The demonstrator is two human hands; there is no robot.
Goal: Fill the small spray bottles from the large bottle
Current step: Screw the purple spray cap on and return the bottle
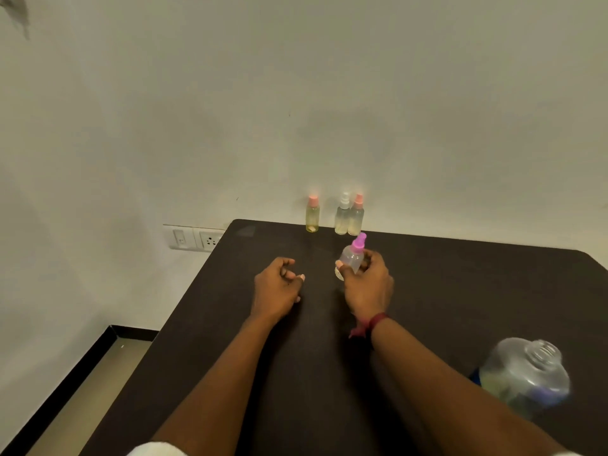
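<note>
Right hand (368,287) grips pink-capped spray bottle (352,256) at frame centre, tilted, base low over the dark surface (460,291); body looks clear, likely empty. Left hand (276,287) left of centre, fingers loosely curled, holding nothing. Three small spray bottles (342,217) stand at the far edge against the wall, upper centre, yellowish liquid in them, caps on. Large bottle (526,373) lower right, neck uncapped, blurred.

Step looks like opening this one for filling. Do it well: stand the bottle upright, steady the body with one hand, twist the sprayer head off with the other, then pour slowly since the small neck is narrow.
</note>
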